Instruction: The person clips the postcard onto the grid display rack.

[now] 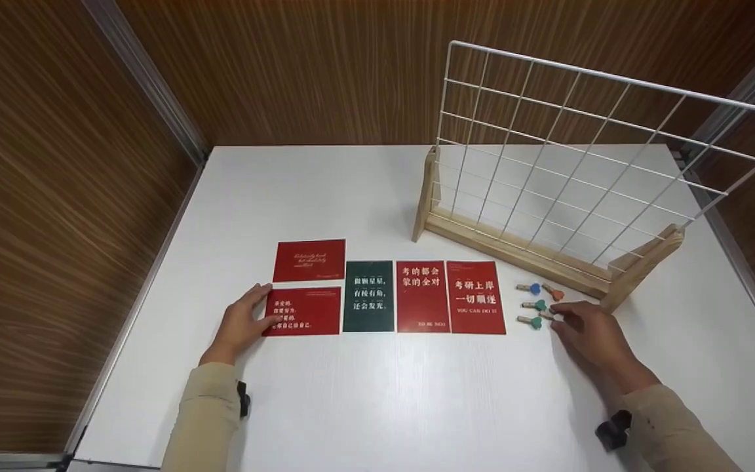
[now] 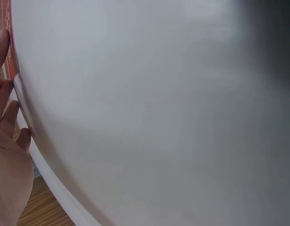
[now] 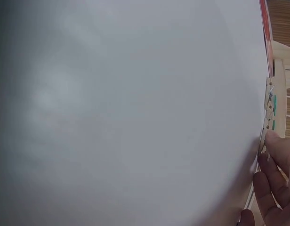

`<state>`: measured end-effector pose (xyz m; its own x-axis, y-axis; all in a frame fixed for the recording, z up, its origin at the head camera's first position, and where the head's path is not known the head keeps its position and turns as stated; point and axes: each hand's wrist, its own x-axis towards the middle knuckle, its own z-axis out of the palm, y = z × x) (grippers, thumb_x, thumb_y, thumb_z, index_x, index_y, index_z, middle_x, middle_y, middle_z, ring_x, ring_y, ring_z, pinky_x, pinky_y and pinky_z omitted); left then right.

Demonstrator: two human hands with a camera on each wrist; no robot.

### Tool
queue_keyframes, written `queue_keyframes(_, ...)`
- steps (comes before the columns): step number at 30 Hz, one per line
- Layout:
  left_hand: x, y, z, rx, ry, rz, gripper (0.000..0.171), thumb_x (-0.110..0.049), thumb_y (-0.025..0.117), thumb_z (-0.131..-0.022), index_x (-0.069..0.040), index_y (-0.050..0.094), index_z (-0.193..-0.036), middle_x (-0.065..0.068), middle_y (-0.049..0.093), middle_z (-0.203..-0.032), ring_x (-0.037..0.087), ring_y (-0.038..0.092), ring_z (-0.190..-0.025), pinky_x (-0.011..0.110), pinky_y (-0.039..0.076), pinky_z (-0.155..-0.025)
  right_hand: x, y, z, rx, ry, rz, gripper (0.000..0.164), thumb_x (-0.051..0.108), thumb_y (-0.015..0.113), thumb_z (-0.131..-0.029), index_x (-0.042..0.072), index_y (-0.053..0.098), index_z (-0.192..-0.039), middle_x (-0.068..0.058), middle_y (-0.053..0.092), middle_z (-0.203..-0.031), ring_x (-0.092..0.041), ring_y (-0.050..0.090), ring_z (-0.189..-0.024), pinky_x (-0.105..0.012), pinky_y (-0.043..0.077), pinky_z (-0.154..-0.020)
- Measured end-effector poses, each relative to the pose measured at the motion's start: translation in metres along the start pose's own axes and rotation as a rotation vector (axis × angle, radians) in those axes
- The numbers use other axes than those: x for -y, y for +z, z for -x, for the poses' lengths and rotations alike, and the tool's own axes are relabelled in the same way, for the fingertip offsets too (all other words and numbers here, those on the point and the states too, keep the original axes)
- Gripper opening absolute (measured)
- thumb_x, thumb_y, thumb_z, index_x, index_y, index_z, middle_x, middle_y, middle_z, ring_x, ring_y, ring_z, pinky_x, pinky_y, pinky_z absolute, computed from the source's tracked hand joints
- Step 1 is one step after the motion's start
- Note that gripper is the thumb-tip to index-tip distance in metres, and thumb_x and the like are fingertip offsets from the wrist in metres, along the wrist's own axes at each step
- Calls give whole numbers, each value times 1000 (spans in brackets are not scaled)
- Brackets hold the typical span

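My left hand (image 1: 241, 326) rests at the left edge of a lower red card (image 1: 312, 311) with white writing, its thumb on the card and its fingers fairly straight. Just above lies another red card (image 1: 310, 260). To the right, a dark green card (image 1: 369, 296) and two upright red cards (image 1: 421, 297) form a row. Beyond them is a group of small wooden clothespins with blue, orange and green (image 1: 535, 322) heart-shaped ends. My right hand (image 1: 594, 331) pinches one small wooden clothespin (image 1: 546, 315) between thumb and fingertips; its coloured end is hidden.
A white wire grid (image 1: 551, 141) stands upright in a wooden base (image 1: 515, 252) behind the clothespins, at the back right. The white table (image 1: 377, 400) meets brown wood-grain panels (image 1: 325, 72) at the back and left. Dark wrist devices (image 1: 613, 431) sit at both cuffs.
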<state>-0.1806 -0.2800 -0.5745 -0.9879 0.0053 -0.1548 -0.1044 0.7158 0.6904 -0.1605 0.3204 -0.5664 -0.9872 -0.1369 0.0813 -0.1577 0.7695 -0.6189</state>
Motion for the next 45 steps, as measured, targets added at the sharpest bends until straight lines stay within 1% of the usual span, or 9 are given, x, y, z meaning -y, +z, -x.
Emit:
queue_keyframes(6, -2, 1, -1, 2, 5, 11, 68, -9, 73, -84, -3, 40, -143, 18, 32, -150, 34, 23, -139, 46, 21, -112, -1, 0, 2, -13, -11, 1, 24, -1, 70, -83, -2, 68, -107, -19, 65, -106, -37, 58, -105, -50, 45, -88)
queue_keyframes(15, -3, 2, -1, -45, 65, 32, 72, -3, 76, -79, 2, 41, -141, 18, 41, -141, 36, 31, -135, 46, 25, -110, -1, -1, 1, 26, 38, 23, 24, 0, 68, -84, 0, 68, -108, -17, 64, -102, -31, 60, -94, -45, 50, -78)
queue_keyframes(17, -3, 2, -1, -50, 78, 45, 72, 0, 76, -78, 3, 41, -141, 18, 42, -140, 36, 34, -133, 46, 28, -109, -1, -1, 2, 26, 43, 25, 22, 0, 68, -84, 0, 69, -106, -17, 64, -101, -31, 61, -93, -45, 51, -78)
queue_keyframes(21, -4, 2, -1, -51, 86, 68, 74, 1, 76, -78, 0, 40, -142, 15, 44, -135, 34, 43, -126, 42, 36, -105, -2, -2, 3, 20, 43, 34, 19, 1, 69, -83, 1, 70, -103, -15, 65, -100, -30, 61, -90, -44, 52, -77)
queue_keyframes(24, -5, 2, -1, -49, 80, 79, 78, 1, 77, -77, -3, 38, -144, 13, 45, -132, 31, 49, -119, 40, 41, -100, -2, -3, 3, 16, 41, 49, 18, 1, 70, -83, 2, 71, -101, -14, 65, -98, -29, 62, -88, -43, 52, -75)
queue_keyframes(29, -5, 2, 0, -52, 65, 105, 81, 3, 77, -76, 0, 34, -145, 16, 41, -130, 31, 55, -108, 38, 46, -95, 1, -6, 3, 22, 69, 49, 19, 1, 70, -82, 2, 71, -102, -14, 65, -97, -28, 60, -87, -42, 51, -74)
queue_keyframes(35, -5, 1, 0, -53, 19, 101, 75, -1, 76, -79, 4, 37, -142, 17, 45, -124, 30, 55, -106, 36, 49, -91, 6, -12, 3, 25, 86, 34, 20, 1, 70, -82, 1, 70, -103, -16, 64, -100, -28, 59, -86, -40, 50, -72)
queue_keyframes(39, -6, 1, 1, -53, -18, 120, 72, -3, 76, -79, 2, 40, -141, 15, 50, -118, 26, 54, -101, 36, 49, -89, 10, -16, 3, 8, 80, 26, 20, 0, 70, -82, 1, 71, -102, -15, 65, -100, -27, 60, -86, -37, 51, -71)
queue_keyframes(45, -10, -3, 1, -75, -18, 157, 67, -3, 76, -79, -1, 45, -138, 16, 55, -111, 28, 54, -100, 39, 49, -87, 15, -21, 4, -20, 63, 8, 19, 0, 71, -81, 1, 72, -100, -16, 66, -98, -28, 62, -83, -29, 51, -68)
